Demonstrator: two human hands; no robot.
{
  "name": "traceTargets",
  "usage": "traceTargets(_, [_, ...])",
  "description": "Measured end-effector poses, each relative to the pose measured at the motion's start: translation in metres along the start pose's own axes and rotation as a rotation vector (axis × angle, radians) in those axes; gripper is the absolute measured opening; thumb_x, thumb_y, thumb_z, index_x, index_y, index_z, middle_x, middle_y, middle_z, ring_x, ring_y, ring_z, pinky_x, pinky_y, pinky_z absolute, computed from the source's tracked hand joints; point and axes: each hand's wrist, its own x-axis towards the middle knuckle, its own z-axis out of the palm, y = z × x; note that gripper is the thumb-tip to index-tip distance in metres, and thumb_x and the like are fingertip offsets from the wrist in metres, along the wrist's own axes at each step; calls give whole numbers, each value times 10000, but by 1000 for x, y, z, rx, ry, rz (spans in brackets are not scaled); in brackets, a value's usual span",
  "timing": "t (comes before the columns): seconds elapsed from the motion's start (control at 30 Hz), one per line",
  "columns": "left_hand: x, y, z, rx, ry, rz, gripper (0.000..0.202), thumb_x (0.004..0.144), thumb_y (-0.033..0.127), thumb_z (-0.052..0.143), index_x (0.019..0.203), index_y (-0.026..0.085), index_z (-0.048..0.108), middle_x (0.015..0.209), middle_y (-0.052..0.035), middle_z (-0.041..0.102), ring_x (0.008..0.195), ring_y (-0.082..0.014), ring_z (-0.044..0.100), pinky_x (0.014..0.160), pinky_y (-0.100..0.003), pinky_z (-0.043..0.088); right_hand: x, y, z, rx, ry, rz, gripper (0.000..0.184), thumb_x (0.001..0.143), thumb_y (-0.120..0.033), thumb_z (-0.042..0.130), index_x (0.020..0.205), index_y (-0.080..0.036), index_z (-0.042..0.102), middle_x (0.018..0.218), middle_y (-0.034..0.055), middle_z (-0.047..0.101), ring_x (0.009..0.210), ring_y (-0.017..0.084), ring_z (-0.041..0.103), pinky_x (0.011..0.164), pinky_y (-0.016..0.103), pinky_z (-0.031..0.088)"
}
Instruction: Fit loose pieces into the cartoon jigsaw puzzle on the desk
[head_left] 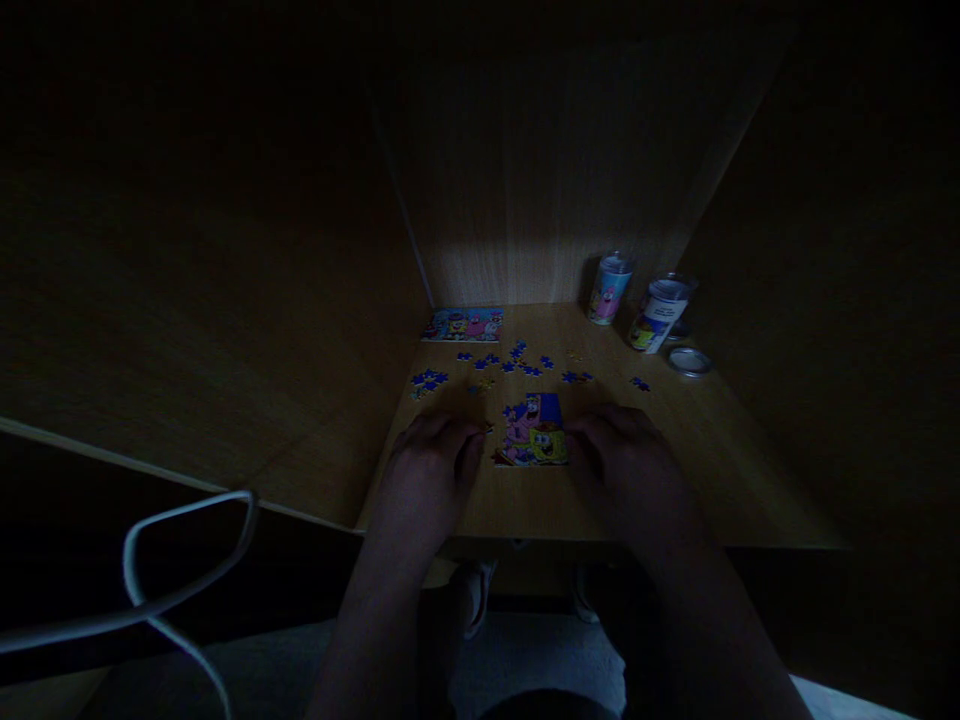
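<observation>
A partly joined cartoon jigsaw (pixel 534 432) lies on the wooden desk (pixel 705 470) between my hands. My left hand (pixel 435 455) rests just left of it with fingers curled, pinching a small piece at its fingertips. On the puzzle's right edge sits my right hand (pixel 626 450), fingers bent and touching it; what it holds is hidden in the dim light. Several loose blue pieces (pixel 517 362) are scattered beyond the puzzle.
A printed picture card (pixel 463 324) lies at the back left. Two cartoon-printed cans (pixel 609 288) (pixel 658 314) stand at the back right, with a round lid (pixel 688 361) beside them. Wooden partition walls enclose the desk. A white cable (pixel 180 560) loops at lower left.
</observation>
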Motion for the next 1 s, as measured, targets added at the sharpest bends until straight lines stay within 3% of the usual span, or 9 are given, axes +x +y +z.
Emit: traceTargets(1.0, [0, 1, -1, 7, -2, 0, 120, 1070, 223, 645, 1034, 233, 759, 1053, -73, 768, 1004, -280, 701, 920, -453, 582, 0, 1, 1, -5, 7, -10, 173, 1050, -253, 604, 1103, -223, 766, 1140, 116, 757, 1081, 318, 652, 996, 488, 540])
